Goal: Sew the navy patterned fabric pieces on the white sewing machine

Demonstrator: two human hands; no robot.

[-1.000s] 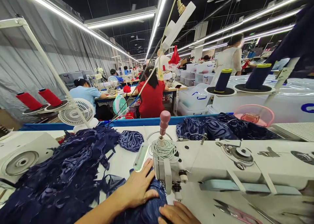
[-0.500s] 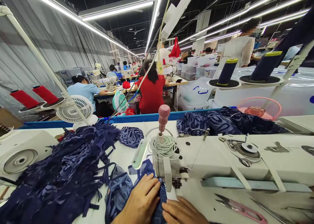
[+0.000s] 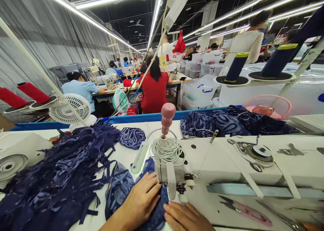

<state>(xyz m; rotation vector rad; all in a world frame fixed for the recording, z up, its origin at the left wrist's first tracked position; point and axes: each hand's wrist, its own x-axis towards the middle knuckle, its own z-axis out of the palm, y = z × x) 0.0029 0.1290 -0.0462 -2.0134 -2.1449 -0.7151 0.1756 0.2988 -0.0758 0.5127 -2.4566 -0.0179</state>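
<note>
- The left hand (image 3: pixel 141 199) lay flat, fingers spread wide, pressing on the navy patterned fabric (image 3: pixel 121 190) just left of the needle area; it gripped nothing, only pinned the cloth down.
- The right hand (image 3: pixel 186 217) rested open on the near edge of the same piece, fingers pointing left, almost touching the left hand.
- That fabric sat on the table directly under the head of the white sewing machine (image 3: pixel 227 167), near centre.
- A coil of pale cord (image 3: pixel 167 150) wrapped the top of the machine head, with a pink knob (image 3: pixel 167 118) standing above it.
- A big heap of navy strips (image 3: pixel 58 177) covered the near left of the table, well apart from the machine.
- More navy cloth (image 3: pixel 227 123) was piled at the far right, behind the machine arm.
- Pink-handled snips (image 3: pixel 243 212) lay on the machine bed to the right of the hands.
- A small white fan (image 3: pixel 69 111) stood at far left beside two red thread cones (image 3: pixel 22 94).
- Beyond, a person in a red top (image 3: pixel 153 92) sat at another bench, back turned.
</note>
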